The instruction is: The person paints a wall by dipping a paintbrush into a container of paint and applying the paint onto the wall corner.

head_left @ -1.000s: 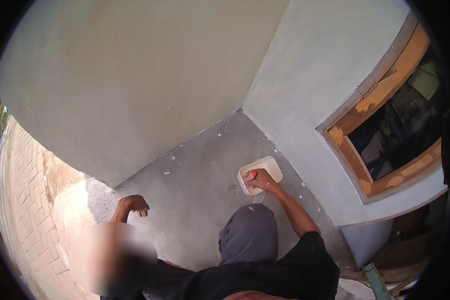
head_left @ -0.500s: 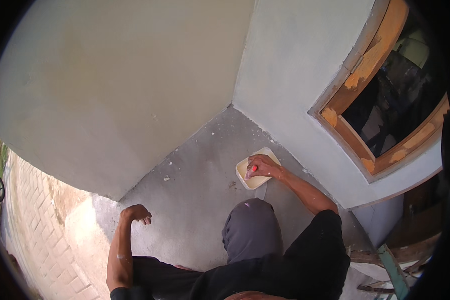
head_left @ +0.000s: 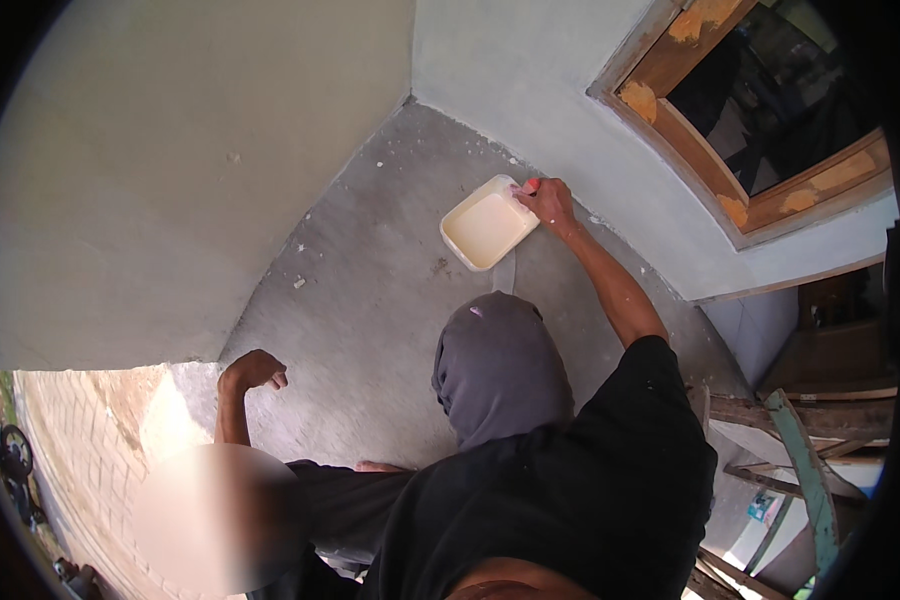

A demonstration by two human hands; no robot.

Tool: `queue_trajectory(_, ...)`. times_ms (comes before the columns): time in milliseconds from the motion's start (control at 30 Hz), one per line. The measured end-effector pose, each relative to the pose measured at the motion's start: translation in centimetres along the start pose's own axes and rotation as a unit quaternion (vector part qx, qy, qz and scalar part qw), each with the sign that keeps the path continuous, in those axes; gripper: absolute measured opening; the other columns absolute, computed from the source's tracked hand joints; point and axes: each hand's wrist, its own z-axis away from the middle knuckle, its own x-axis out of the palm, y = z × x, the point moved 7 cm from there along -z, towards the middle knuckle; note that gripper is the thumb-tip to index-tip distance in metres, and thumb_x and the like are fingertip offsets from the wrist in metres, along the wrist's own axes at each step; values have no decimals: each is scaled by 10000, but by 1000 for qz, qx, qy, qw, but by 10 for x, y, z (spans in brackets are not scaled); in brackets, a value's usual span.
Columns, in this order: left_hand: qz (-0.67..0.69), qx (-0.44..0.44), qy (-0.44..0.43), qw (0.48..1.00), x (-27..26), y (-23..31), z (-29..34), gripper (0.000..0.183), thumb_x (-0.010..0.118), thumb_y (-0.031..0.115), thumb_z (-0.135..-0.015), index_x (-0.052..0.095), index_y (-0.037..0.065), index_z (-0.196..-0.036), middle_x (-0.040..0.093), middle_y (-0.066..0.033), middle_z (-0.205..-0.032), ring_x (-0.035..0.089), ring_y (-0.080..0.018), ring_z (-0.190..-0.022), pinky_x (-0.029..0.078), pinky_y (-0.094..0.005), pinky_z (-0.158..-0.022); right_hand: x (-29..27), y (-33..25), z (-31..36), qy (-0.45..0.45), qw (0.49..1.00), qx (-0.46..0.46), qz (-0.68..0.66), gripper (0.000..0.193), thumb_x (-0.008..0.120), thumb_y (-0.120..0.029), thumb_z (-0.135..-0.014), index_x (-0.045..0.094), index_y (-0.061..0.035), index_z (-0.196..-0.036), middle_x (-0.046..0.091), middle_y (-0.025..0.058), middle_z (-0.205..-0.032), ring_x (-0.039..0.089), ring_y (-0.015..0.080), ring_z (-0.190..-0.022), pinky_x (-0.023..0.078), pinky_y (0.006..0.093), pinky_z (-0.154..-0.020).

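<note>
A shallow cream tray [head_left: 454, 236] with rounded corners stands on the grey floor near the wall corner, pale liquid in its bottom. At its far right rim is my right hand [head_left: 553, 203], closed around a small red-handled tool [head_left: 533, 185]. A pinkish part of the tool shows by the rim; its working end is too small to make out. My left hand [head_left: 254, 371] hangs bent at the wrist on the left, away from the tray. Its fingers droop loosely, with nothing seen in them.
My grey-clothed knee [head_left: 500, 375] rises just below the tray. Pale walls [head_left: 220, 180] meet beyond it. On the right are a wooden window frame [head_left: 730, 190] with orange patches and a green-painted wooden piece [head_left: 808, 480]. Sunlit paving [head_left: 80, 430] lies at left.
My right hand has moved from over the middle of the tray to its far right rim, uncovering the inside. The whole view has shifted; my left hand still hangs loose.
</note>
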Motion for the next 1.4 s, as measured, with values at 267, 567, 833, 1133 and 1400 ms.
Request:
queue_trajectory(267,-6,4,4,1000,0,12,12,334,478,199,-934,737,-8,-889,733,-121,-938,712,-224,-869,490,-346,-894,-14,-46,10,65,984,-136,92,285,681,-342,-828,701,-69,-751,648,148,-692,641,348,-649,512,434,-619)
queue_trajectory(567,-6,-14,20,1000,-1,-6,13,319,485,198,-896,741,9,-883,733,-117,-950,707,-223,-893,474,-352,-926,-6,-119,47,-28,998,-57,-4,318,720,-340,-782,692,-27,-739,675,152,-717,656,356,-667,514,421,-613)
queue_trajectory(833,-7,2,7,1000,6,-5,13,356,445,199,-870,732,-4,-922,723,-126,-1010,699,-231,-936,525,-362,-872,8,-92,50,-62,918,165,-356,250,777,-192,-775,712,27,-878,696,79,-739,661,145,-632,478,266,-531)
queue_trajectory(1133,1,-8,8,1000,11,-11,18,364,424,202,-871,729,10,-924,723,-113,-1002,693,-235,-928,524,-396,-836,-6,-71,18,22,999,-40,-11,298,738,-289,-814,712,8,-803,692,139,-703,658,287,-609,483,382,-551)
queue_trajectory(1400,-2,-11,2,1000,10,-12,16,368,431,202,-864,720,15,-995,709,-135,-1044,687,-230,-931,517,-399,-846,-36,-98,36,135,980,-143,26,185,730,-259,-824,733,-76,-849,682,153,-759,662,331,-660,501,411,-585)
